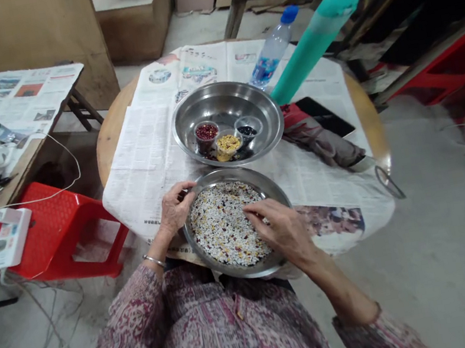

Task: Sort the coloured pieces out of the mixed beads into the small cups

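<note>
In front of me a shallow metal basin [278, 190] holds a layer of mixed grains [223, 223], mostly white with yellow, dark red and black pieces among them. On its left rim, my left hand [175, 205] is closed with thumb and fingers at the edge. My right hand [280, 228] reaches over the grains, its thumb and index fingertip pinched together; anything between them is too small to make out. Behind stands a second metal basin [223, 94] with three clear cups: one of dark red pieces [207, 132], one of yellow pieces [228, 143], one of black pieces [247, 130].
Newspaper [140, 136] covers the round table. A water bottle [271, 50], a long green object [312, 43], a dark tablet-like item [325, 115] and crumpled fabric [321, 140] lie beyond and right. To the left, a red stool [62, 228] carries a power strip [12, 237] with trailing cords.
</note>
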`<state>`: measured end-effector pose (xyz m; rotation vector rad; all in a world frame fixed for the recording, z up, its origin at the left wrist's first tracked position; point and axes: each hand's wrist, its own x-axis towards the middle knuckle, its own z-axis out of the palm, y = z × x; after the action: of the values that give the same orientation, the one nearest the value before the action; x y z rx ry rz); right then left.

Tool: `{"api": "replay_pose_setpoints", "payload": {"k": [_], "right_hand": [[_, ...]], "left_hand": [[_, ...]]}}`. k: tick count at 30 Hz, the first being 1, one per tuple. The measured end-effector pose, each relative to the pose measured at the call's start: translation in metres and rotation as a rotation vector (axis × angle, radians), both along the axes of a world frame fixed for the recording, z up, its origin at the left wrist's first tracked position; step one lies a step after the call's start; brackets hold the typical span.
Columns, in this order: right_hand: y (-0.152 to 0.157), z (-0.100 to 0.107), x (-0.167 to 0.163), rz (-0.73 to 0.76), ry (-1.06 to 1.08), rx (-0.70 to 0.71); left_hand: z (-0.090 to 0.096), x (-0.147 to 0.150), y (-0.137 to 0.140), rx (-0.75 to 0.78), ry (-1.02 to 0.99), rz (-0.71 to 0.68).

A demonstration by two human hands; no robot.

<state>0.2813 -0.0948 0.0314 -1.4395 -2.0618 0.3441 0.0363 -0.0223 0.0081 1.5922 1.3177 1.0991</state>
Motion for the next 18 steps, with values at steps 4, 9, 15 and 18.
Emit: {"api": "replay_pose_setpoints", "payload": {"k": [4, 9, 15, 18], "right_hand": [[-0.021, -0.016, 0.000, -0.069, -0.077, 0.007], [-0.022, -0.022, -0.001, -0.157, -0.044, -0.001], [-0.020, -0.024, -0.001, -0.174, -0.012, 0.022], [-0.020, -0.025, -0.001, -0.183, 0.015, 0.032]], "left_hand": [[-0.003, 0.001, 0.002, -0.018, 0.005, 0.009], [0.003, -0.003, 0.004, 0.093, 0.171, 0.000], [0.032, 0.006, -0.011, 0.497, 0.705, -0.176], [0.035, 0.022, -0.023, 0.480, 0.797, -0.329]]}}
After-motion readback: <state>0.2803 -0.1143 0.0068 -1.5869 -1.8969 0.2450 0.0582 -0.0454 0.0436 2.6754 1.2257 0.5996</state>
